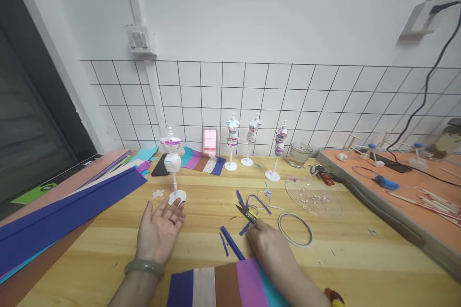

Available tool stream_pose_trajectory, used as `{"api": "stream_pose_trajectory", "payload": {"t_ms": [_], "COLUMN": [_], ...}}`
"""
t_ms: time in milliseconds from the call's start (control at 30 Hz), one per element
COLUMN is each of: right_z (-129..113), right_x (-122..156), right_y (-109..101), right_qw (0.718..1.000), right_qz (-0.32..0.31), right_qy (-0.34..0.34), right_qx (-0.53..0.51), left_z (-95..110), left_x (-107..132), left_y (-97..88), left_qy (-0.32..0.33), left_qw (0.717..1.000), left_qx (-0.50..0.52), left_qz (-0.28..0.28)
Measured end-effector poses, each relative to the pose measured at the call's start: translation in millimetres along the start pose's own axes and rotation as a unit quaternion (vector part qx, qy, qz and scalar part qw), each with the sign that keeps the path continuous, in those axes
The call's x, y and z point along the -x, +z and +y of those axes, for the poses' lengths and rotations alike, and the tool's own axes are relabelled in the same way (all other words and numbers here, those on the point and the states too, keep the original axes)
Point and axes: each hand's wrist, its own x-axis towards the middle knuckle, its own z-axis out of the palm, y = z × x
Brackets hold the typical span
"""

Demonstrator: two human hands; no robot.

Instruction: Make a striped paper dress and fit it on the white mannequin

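My left hand (pixel 158 232) lies palm up with its fingers apart, holding nothing. Its fingertips are by the round base of a small white mannequin (pixel 173 159) on a stand, which has a pink band round its top. My right hand (pixel 270 247) is closed round a pair of scissors (pixel 247 212), their dark blades pointing away to the left; the handles are largely hidden. Around the scissors lie narrow blue strips (pixel 232 242) and thin ribbon curls (pixel 257 201). Below both hands, a striped sheet (pixel 226 285) in blue, cream, brown, purple and turquoise reaches the frame's bottom edge.
Several more decorated mannequins (pixel 232 136) stand at the back, near a phone (pixel 210 141) and a glass jar (pixel 299 153). Coloured sheets (pixel 72 211) pile up on the left. To the right are a tape roll (pixel 311 235), a clear disc with small beads (pixel 313 197) and an orange board (pixel 425 192).
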Motion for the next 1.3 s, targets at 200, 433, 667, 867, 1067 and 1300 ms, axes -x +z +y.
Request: {"api": "stream_pose_trajectory", "payload": {"t_ms": [200, 433, 667, 867, 1067, 1300], "right_z": [-12.3, -1.6, 2.5, -9.9, -26.6, -33.9], "right_x": [7.1, 17.9, 13.7, 10.6, 15.4, 16.1], "right_y": [22.3, 22.8, 3.6, -18.0, -22.1, -25.3], "right_qw": [0.995, 0.989, 0.99, 0.983, 0.963, 0.959], "right_qz": [0.029, 0.066, 0.086, 0.053, -0.051, -0.091], "right_qy": [-0.027, -0.056, -0.061, -0.1, -0.147, -0.138], "right_qx": [0.086, 0.122, 0.092, -0.145, -0.218, -0.231], "left_z": [2.2, 10.5, 6.6, 5.9, 6.8, 0.2], "left_x": [-1.1, -7.9, -25.1, -50.4, -74.9, -75.2], "left_y": [-1.8, -2.7, -2.1, 8.2, 8.1, 1.5], "left_qy": [0.003, 0.029, 0.116, 0.217, 0.225, 0.196], "left_qw": [1.0, 0.999, 0.985, 0.952, 0.935, 0.925], "left_qx": [-0.004, -0.027, -0.112, -0.202, -0.275, -0.324], "left_qz": [0.003, 0.022, 0.063, 0.07, 0.019, -0.041]}}
